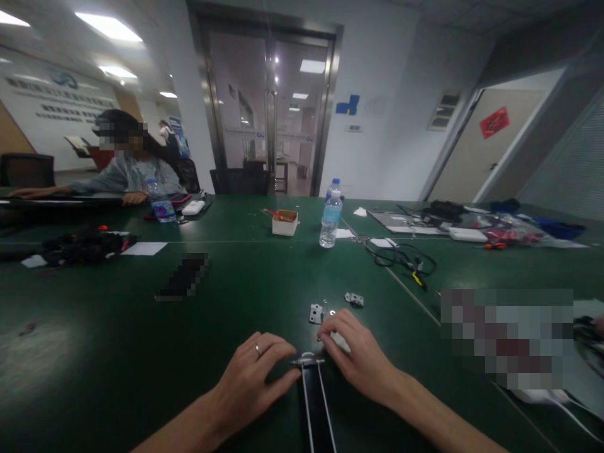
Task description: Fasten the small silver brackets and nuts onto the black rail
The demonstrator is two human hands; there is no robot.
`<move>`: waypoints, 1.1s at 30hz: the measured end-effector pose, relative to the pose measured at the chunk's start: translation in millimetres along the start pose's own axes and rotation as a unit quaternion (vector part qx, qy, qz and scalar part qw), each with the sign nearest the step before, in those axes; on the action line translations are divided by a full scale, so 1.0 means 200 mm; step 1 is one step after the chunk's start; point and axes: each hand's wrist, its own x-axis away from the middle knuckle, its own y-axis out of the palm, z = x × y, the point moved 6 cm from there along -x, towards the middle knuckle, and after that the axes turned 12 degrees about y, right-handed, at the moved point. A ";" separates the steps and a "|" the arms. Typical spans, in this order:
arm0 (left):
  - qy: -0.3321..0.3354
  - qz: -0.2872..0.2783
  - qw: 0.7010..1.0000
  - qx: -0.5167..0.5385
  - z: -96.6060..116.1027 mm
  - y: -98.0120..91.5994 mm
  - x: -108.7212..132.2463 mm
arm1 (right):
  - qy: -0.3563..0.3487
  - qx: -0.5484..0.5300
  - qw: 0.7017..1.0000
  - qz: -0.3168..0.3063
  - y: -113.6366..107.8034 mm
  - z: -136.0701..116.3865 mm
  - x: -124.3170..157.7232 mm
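Note:
A long black bar with two pale edges [317,402] runs away from me on the green table [236,308]. Across its far end lies a small metal piece [309,360] with a pointed left tip. My left hand [259,374], a ring on one finger, is at that tip, with thumb and forefinger apart on either side of it. Just beyond the right end, my right hand [361,362] has its fingertips drawn together; a tiny dark thing shows there, too small to name. Ahead of the right hand are a metal bracket [316,313], a second bracket [353,299] and small washer-like rings [333,313].
Water bottles [331,220] and a small open box [285,225] stand farther back. Black cables [401,255] lie to the right, a blurred dark flat object [184,277] to the left. A person [136,157] sits at the far left.

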 end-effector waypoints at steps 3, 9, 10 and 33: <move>0.032 0.021 0.999 -0.014 0.02 0.00 0.01 | -0.032 -0.061 0.998 -0.009 0.07 -0.11 0.05; 0.075 0.020 0.997 -0.007 0.04 0.00 0.01 | -0.037 -0.069 0.997 -0.012 0.13 -0.18 0.08; 0.078 0.020 0.997 -0.007 0.05 0.00 0.00 | -0.036 -0.064 0.997 -0.013 0.13 -0.17 0.08; -0.112 -0.117 0.985 0.058 -0.06 0.07 -0.01 | -0.029 0.122 0.992 -0.023 0.00 0.00 0.00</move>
